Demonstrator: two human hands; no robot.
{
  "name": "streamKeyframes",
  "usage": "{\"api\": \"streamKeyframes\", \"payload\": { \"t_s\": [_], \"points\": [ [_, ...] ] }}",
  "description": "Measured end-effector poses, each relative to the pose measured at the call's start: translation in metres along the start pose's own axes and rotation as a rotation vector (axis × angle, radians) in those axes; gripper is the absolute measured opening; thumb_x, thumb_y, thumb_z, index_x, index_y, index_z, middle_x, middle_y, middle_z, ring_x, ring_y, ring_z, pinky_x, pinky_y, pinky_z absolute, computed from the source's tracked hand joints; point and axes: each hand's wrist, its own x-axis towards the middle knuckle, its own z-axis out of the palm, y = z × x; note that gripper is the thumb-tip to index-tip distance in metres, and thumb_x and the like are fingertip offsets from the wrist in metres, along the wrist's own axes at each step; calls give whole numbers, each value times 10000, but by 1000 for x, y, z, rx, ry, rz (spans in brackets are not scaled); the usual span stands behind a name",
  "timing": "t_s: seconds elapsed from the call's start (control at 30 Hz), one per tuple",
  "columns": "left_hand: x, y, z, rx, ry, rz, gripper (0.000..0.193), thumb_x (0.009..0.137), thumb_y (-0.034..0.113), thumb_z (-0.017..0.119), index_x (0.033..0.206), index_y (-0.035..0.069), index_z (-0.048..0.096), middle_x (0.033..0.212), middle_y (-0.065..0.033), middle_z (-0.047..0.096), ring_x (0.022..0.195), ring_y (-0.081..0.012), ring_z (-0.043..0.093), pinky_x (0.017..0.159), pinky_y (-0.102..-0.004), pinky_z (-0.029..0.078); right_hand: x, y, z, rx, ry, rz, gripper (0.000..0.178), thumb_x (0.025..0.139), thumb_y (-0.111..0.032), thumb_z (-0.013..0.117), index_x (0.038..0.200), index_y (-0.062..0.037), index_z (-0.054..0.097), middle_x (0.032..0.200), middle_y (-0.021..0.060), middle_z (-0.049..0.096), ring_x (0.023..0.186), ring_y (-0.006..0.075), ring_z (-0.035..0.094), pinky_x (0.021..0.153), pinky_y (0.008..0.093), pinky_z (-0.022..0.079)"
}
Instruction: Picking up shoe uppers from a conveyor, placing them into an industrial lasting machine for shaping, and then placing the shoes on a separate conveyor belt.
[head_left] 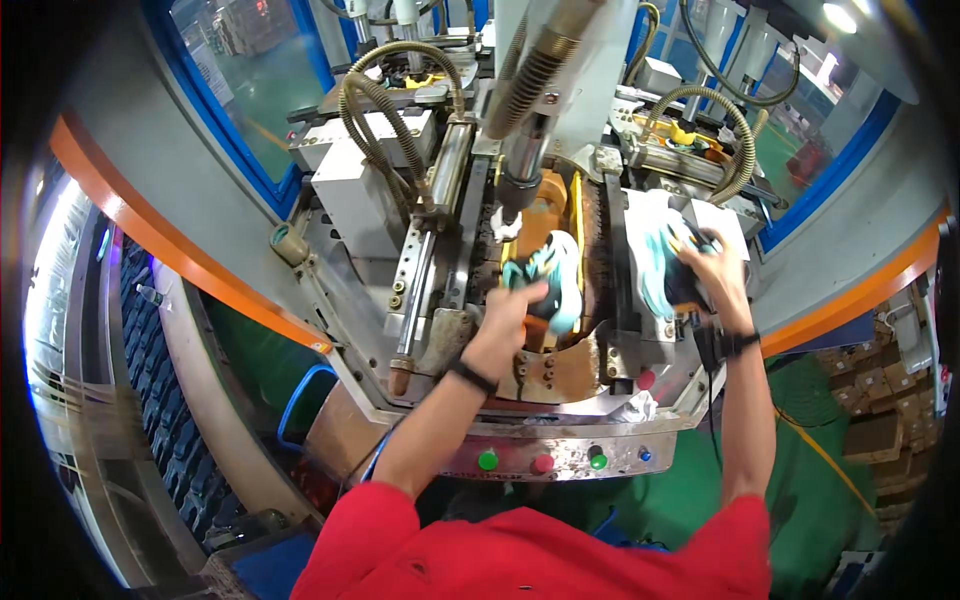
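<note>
Brown cardboard boxes point(878, 432) at right, yellow line point(826, 462) on green floor point(800, 490), blue frame point(212, 110) upper left

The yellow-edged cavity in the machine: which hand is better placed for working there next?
Probably the left hand: it holds a blurred teal shoe over or in the cavity, while the right hand holds a second shoe to the right, beyond the dark rail.

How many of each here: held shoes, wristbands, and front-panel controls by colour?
Held shoes: 2
Black wristbands: 2
Green controls: 2
Red control: 1
Blue control: 1
Total: 8
</note>
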Motion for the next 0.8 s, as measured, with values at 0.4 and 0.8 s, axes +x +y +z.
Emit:
{"api": "streamKeyframes", "payload": {
  "t_s": [0.4,0.8],
  "points": [
    [-357,16,-115,22,509,365,521,804,52,665,1284,-64,500,1160,-130,627,1039,-230,648,943,-355,509,59,-44,291,-497,16,-294,487,798,-251,642,1186,3,493,981,267,677,907,417,682,784,476,549],
    [-453,-170,-160,-225,1064,567,239,882,72,660,1078,-64,649,999,-75,664,955,-183,659,764,-304,536,-250,-17,227,80,-422,-1094,75,844,0,593,917,-13,606,848,175,615,810,372,607,740,432,484]
  ]
}}
